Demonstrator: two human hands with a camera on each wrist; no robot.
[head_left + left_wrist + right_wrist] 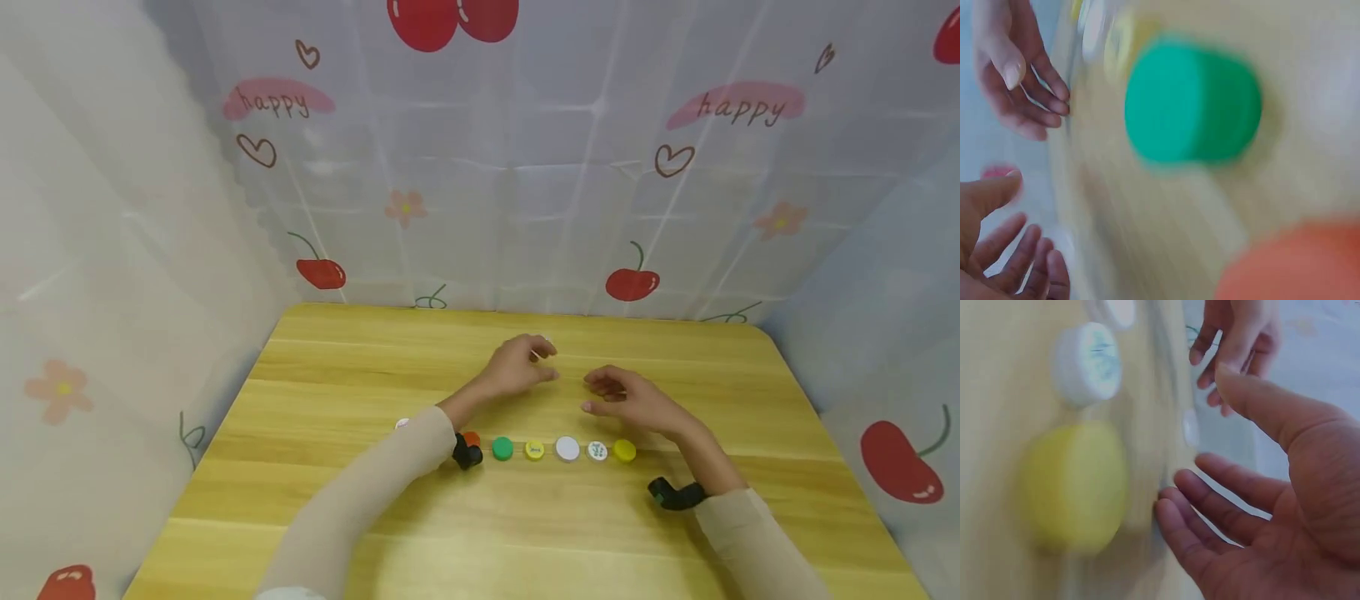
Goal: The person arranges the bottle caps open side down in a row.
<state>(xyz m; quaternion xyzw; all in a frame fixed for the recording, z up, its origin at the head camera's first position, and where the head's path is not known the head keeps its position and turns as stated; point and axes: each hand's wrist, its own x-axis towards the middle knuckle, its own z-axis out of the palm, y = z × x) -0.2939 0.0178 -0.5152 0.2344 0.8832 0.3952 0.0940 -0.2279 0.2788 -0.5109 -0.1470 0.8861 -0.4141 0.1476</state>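
Observation:
Both hands are raised over the table behind a row of bottle caps, holding nothing. My left hand (pixel 516 367) has loosely bent fingers; a small white cap (pixel 547 339) shows partly behind it. Facing it, my right hand (pixel 636 402) is relaxed, with thumb and fingers apart. The row runs from an orange cap (pixel 471 438), partly hidden by the left wrist camera, through a green cap (pixel 502 448), a yellow printed cap (pixel 534 450), a white cap (pixel 567 448) and a white cap with green print (pixel 597 451) to a plain yellow cap (pixel 624 451).
Another whitish cap (pixel 402 423) peeks out beside the left sleeve. The wooden table (pixel 525 533) is bordered at the back by a white curtain (pixel 510 208) printed with cherries, with more curtain on both sides.

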